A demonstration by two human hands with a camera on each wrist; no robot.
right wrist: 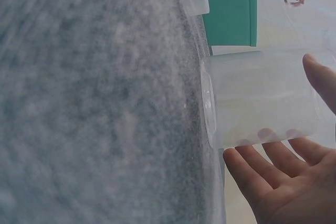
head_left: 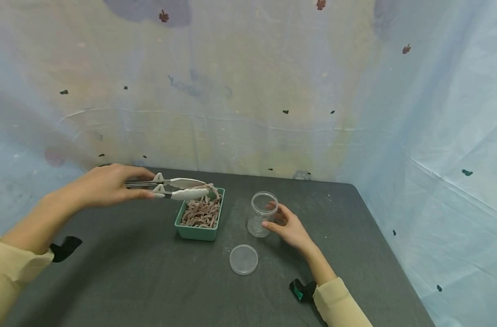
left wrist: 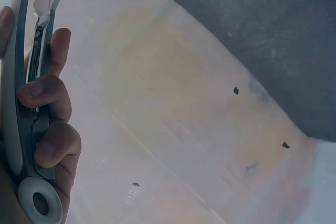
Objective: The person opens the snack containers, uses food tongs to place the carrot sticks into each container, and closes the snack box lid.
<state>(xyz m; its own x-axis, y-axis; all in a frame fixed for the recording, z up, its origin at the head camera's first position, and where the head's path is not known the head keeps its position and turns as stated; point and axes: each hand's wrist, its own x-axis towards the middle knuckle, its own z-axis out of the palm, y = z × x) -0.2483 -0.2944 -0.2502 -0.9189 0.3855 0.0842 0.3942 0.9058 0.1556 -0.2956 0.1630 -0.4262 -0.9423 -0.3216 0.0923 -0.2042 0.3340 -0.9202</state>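
Observation:
My left hand (head_left: 113,185) grips a pair of tongs (head_left: 190,194) with grey handles and white tips, fingers curled round the handle in the left wrist view. Between the tips is a small bunch of brownish-pink strips (head_left: 211,187), over the far end of a green tub (head_left: 196,233). More strips (head_left: 201,212) fill the tub. With thumb on one side and fingers on the other, my right hand (head_left: 291,230) holds a clear plastic jar (right wrist: 262,100), which stands upright, its mouth uncovered, on the dark table.
A clear round lid (head_left: 243,260) lies flat on the table in front of the jar and tub. Behind the dark tabletop (head_left: 158,281) hangs a pale patterned plastic sheet (head_left: 240,91), which continues along the right side. Black straps (head_left: 303,290) show near both wrists.

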